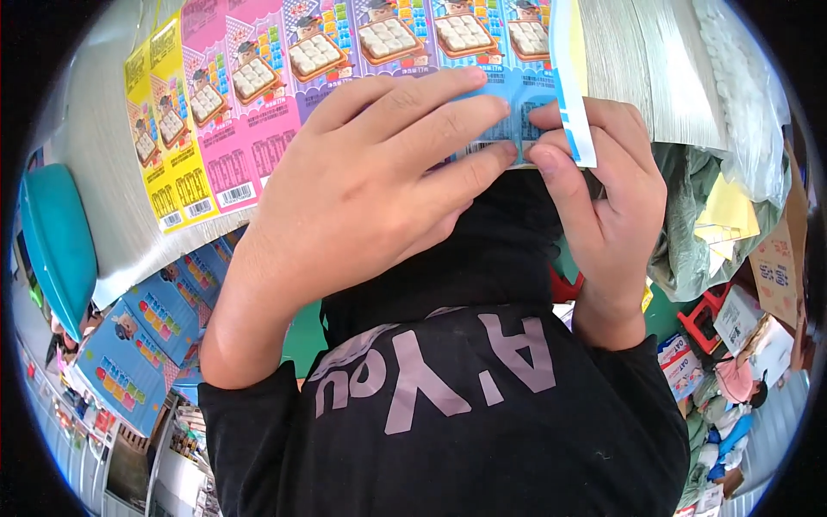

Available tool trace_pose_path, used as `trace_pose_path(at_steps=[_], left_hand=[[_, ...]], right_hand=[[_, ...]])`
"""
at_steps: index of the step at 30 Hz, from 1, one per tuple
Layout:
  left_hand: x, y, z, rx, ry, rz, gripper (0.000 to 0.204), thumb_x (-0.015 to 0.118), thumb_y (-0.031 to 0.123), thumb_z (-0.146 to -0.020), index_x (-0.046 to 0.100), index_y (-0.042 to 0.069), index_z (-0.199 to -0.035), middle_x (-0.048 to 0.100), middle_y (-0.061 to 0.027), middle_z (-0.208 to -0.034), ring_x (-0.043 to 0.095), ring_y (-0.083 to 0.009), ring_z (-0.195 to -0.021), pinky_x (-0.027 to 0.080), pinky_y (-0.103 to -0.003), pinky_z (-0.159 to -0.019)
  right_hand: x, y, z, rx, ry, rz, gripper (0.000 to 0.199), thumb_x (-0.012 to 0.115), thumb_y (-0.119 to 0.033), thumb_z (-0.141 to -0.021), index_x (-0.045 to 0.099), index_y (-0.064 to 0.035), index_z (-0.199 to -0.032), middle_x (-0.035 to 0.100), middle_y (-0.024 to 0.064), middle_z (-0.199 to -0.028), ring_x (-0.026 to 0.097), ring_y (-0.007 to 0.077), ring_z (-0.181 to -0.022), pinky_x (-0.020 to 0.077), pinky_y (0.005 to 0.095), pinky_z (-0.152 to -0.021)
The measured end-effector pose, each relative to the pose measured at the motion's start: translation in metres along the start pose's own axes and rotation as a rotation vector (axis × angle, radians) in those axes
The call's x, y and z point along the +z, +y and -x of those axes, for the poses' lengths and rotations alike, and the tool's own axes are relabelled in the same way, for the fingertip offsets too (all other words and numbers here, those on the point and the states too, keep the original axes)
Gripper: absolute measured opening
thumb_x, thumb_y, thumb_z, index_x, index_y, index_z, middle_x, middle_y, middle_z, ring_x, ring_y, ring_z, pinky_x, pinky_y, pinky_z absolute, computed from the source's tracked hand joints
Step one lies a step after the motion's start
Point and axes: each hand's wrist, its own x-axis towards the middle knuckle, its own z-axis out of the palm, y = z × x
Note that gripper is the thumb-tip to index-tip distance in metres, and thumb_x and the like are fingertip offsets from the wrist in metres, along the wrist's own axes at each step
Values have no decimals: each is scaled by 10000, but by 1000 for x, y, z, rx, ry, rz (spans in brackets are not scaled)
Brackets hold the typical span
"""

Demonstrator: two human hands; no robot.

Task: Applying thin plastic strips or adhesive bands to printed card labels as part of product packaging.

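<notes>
A wide printed sheet point(301, 96) lies across the table edge in front of me. It has yellow, pink, purple and blue panels, each with the same picture of white pieces on a tray, and barcodes along its near edge. My left hand point(362, 177) rests over its blue and purple part, fingers stretched out toward the right. At the sheet's right end, my right hand point(603, 172) is closed in a pinch near a lifted white-and-blue edge strip point(573, 95). The strip passes in front of its fingers, and their tips are partly hidden behind it.
The pale table surface point(95, 164) extends at left, with a teal basin point(60, 246) at its rim. Blue printed boxes point(142, 345) stand below left. At right are clear plastic wrap point(749, 112), a dark green bag point(680, 215), a red stool point(708, 314) and cartons point(775, 267).
</notes>
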Motion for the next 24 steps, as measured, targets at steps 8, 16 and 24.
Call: trace_pose_path(at_steps=[8,16,24], left_hand=[[-11,-3,1,-67,-24,183,430,815,106,-725,707,76,-1140,642,-106,-1421,613,-310,-1337,480,-432,-1048],[-12,-3,0,-213,103,337,310,844,55,-695,697,54,-968,590,-142,-1201,615,-354,-1111,523,-457,-951],[-8,-6,4,-178,128,300,342,877,73,-665,688,52,-949,609,-112,-1130,614,-355,-1122,506,-463,-960]], right_hand=[[-7,-8,-11,95,8,-120,151,837,-95,-811,747,-22,-908,702,99,-920,647,294,-838,508,362,-776],[-11,-13,-30,80,-71,-184,184,826,-144,-815,705,-13,-859,669,118,-840,647,322,-789,496,403,-695],[-5,-15,-38,112,-125,-214,172,795,-147,-895,702,-3,-899,669,121,-814,635,289,-651,479,357,-577]])
